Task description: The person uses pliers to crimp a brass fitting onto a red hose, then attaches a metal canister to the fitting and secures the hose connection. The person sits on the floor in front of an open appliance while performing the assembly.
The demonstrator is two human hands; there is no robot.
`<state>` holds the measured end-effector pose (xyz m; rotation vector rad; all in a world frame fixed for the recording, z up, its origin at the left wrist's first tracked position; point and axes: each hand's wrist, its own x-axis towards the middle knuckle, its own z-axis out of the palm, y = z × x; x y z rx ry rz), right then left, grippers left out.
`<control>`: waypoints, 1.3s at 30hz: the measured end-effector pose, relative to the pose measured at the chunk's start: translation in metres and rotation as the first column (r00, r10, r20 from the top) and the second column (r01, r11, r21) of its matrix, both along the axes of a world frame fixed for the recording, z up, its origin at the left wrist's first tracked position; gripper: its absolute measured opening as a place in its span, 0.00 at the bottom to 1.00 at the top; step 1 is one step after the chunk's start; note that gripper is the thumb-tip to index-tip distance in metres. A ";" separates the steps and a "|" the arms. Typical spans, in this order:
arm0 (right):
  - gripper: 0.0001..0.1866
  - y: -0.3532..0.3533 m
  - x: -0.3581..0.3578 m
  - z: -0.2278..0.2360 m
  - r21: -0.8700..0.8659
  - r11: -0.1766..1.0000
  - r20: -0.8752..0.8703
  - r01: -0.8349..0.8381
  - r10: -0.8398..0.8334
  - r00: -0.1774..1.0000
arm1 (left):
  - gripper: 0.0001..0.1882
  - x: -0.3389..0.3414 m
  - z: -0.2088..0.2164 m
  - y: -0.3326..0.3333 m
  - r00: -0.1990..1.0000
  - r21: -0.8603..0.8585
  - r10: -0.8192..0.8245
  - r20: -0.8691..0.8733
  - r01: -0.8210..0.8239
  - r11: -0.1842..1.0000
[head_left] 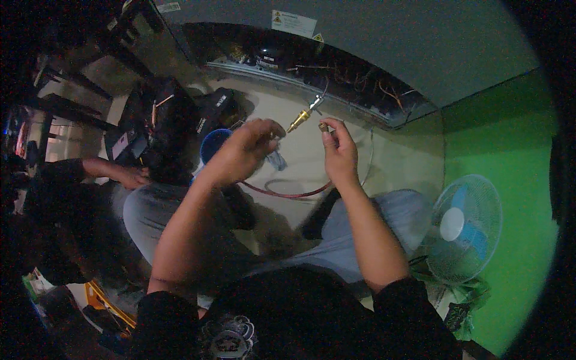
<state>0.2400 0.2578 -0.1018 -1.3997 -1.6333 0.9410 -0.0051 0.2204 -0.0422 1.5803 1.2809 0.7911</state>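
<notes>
A brass fitting (299, 120) with a tapered end hangs on a thin tube that comes from the open back of a large grey appliance (384, 36). Just left of its tip is my left hand (252, 144), fingers curled and smeared by motion, so whether they hold anything is unclear. To the fitting's right, my right hand (340, 153) pinches a small brass cap-like piece (323, 127) between thumb and fingers, apart from the fitting. A red hose (288, 195) curves below both hands and passes behind my right wrist; its ends are hidden.
A black compressor (267, 58) and loose wires (390, 90) sit inside the appliance. Left stand a blue container (215, 143) and a black bag (168, 114). Another person's hand (133, 177) rests beside my left knee. A standing fan (462, 228) is by the green wall (498, 144).
</notes>
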 end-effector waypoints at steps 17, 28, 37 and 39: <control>0.13 0.013 0.055 0.055 0.127 0.992 0.121 -0.016 0.000 0.993 | 0.12 0.028 -0.156 0.031 0.898 -0.435 0.297 0.325 -0.137 0.890; 0.10 0.014 0.042 0.058 -0.027 0.992 0.157 -0.124 0.127 0.979 | 0.17 0.027 -0.147 0.025 0.928 0.030 0.245 -0.279 -0.246 0.969; 0.16 -0.055 0.017 -0.094 -0.563 0.489 0.524 -0.666 0.834 0.170 | 0.13 0.042 -0.005 -0.021 0.937 -0.230 -0.250 -0.243 0.195 0.954; 0.17 -0.088 0.029 -0.138 -0.714 0.352 0.364 -0.605 0.925 0.109 | 0.10 0.039 0.025 -0.042 0.863 -0.263 -0.414 -0.288 0.345 0.901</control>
